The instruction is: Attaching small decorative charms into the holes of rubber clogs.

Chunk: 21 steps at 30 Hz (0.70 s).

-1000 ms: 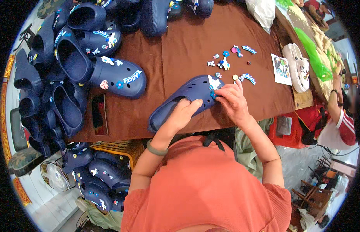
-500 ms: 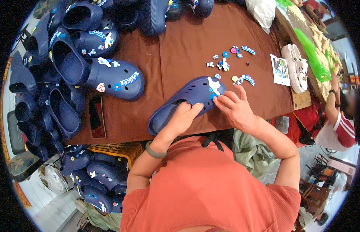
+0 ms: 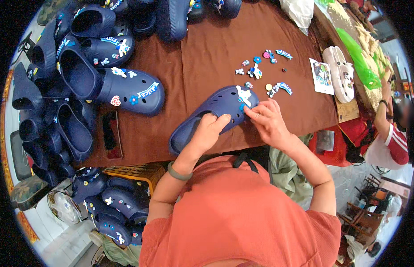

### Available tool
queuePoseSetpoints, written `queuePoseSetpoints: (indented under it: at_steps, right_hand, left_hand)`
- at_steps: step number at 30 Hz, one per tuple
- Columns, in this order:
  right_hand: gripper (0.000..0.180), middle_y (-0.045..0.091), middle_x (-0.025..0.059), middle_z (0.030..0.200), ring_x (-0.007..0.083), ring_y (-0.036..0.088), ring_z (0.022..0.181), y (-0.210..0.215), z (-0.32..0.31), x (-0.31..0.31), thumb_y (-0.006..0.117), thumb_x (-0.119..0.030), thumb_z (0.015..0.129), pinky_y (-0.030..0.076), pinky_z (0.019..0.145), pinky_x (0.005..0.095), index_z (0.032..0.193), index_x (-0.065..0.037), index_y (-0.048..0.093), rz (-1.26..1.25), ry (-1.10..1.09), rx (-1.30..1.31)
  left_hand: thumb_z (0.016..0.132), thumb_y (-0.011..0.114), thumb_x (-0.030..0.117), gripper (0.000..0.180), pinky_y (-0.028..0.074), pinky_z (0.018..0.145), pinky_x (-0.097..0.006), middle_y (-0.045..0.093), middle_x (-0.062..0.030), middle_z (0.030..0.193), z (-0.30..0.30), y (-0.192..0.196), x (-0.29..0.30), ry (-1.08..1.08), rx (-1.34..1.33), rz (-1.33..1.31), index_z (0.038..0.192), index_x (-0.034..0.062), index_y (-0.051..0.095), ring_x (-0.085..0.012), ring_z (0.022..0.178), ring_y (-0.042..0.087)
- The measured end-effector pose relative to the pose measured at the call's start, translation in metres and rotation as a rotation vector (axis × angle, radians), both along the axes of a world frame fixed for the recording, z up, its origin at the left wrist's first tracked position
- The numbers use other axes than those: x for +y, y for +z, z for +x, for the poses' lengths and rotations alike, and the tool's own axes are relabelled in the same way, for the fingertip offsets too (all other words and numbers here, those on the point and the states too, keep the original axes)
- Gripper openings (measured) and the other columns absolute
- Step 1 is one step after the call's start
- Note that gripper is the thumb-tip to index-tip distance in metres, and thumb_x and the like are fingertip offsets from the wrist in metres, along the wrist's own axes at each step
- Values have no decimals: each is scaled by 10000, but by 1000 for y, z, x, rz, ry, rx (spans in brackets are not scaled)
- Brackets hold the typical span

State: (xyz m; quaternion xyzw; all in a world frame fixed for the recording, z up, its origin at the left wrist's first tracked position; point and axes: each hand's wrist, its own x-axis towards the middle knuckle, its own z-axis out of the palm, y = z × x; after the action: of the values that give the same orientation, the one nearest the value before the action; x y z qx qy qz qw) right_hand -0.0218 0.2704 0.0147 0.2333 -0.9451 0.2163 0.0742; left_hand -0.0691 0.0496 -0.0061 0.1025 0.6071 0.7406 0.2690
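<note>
A navy clog (image 3: 210, 105) lies slantwise at the table's front, its toe pointing to the upper right. My left hand (image 3: 208, 131) grips it, fingers inside the opening and thumb on the upper. With fingers drawn together, my right hand (image 3: 272, 123) pinches a small blue flower charm (image 3: 243, 107) against the toe, partly hidden by the fingertips. Just above that sits a white figure charm (image 3: 244, 95) on the clog. Beyond the toe are loose charms, among them a white-and-blue figure (image 3: 255, 71), a blue flower (image 3: 257, 59) and two banner-shaped charms (image 3: 284, 54).
Navy clogs pile up at the left, one decorated clog (image 3: 133, 91) nearest. A dark phone (image 3: 111, 135) lies beside them. To the right are a printed card (image 3: 321, 75) and a white clog (image 3: 339, 75). Below the table, a yellow crate (image 3: 135, 173) stands by more clogs. Another person sits far right.
My right hand's fingers, more spread before, have drawn together at the blue flower charm on the toe. My left hand keeps its hold on the clog.
</note>
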Motion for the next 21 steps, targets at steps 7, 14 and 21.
queuePoseSetpoints:
  at_steps: [7,14,21]
  right_hand:
    - [154,625,13,851,196,547,914,-13,-12,2,754,-178,755,354,888,371,906,-148,750,-372,-208,12]
    - [109,627,-18,843,197,533,954,27,-50,16,767,-259,713,305,936,415,759,-179,709,-131,120,-180]
    - [234,544,25,890,254,477,955,34,-74,6,761,-254,711,330,875,447,851,-141,609,140,341,-327]
  left_hand:
    - [901,516,195,306,430,913,-286,637,-34,1067,-2,7,-5,-96,2,-27,1080,-23,635,-127,983,569]
    - [881,539,164,264,434,904,-296,631,-20,1053,1,2,-3,-100,-1,32,1069,3,631,-131,967,563]
    - [905,527,156,213,440,870,-283,619,-3,1003,0,4,-5,-138,-28,25,1020,12,633,-108,931,552]
